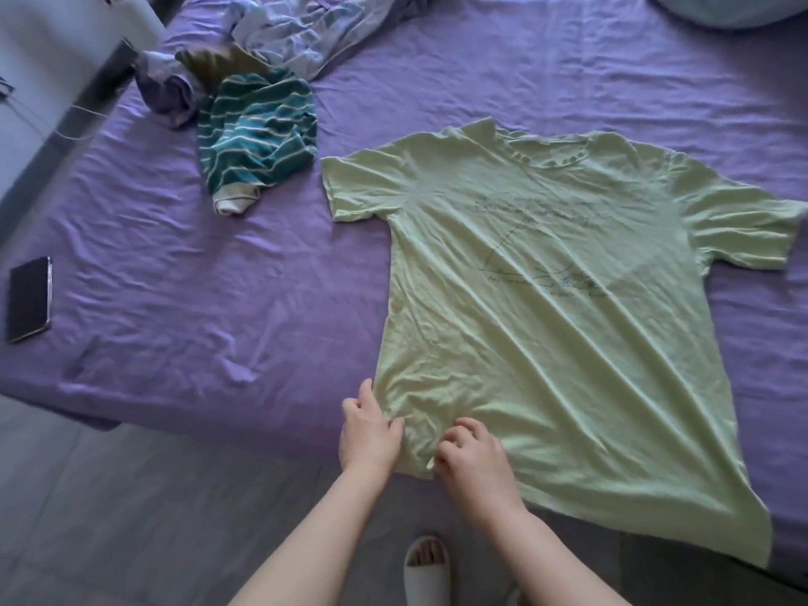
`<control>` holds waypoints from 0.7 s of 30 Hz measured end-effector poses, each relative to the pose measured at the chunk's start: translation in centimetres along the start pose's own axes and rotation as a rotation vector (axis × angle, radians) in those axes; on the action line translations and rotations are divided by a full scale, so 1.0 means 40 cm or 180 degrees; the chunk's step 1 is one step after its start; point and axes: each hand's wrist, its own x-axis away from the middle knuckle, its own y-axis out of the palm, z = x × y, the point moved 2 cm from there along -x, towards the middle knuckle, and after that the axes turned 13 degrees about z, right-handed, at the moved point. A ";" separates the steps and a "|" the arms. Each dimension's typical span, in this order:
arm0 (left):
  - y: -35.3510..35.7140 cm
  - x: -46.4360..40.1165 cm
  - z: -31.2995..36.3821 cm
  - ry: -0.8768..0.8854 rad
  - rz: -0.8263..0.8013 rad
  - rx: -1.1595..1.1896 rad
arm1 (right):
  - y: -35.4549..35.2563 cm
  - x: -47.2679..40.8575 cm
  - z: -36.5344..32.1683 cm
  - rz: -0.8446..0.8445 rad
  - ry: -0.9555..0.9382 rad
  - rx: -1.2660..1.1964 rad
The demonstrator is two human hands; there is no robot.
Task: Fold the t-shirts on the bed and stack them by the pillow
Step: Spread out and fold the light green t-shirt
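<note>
Left hand [367, 435] and right hand [472, 457] are both pinching the hem corner of the green t-shirt [546, 299]. Shirt is lying flat on the purple bed [175, 299], collar pointing away, long axis running hem to collar. Left of it: phone [29, 298]; farther, crumpled striped shirt [258, 133]. Beyond the collar, right: pillow [734, 8].

**Bed layout**

Pale green cotton t-shirt [546, 308] lies flat on the purple-sheeted bed [175, 277], hem at the near edge. Crumpled teal striped t-shirt [258, 137] behind-left. Flat black rectangular phone [29, 298] far left. Pillow [739, 8] behind-right.
</note>
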 end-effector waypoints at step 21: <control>-0.150 -0.061 -0.155 0.0281 -0.1148 0.0141 | 0.034 -0.051 -0.222 -0.0776 -0.0165 -0.0339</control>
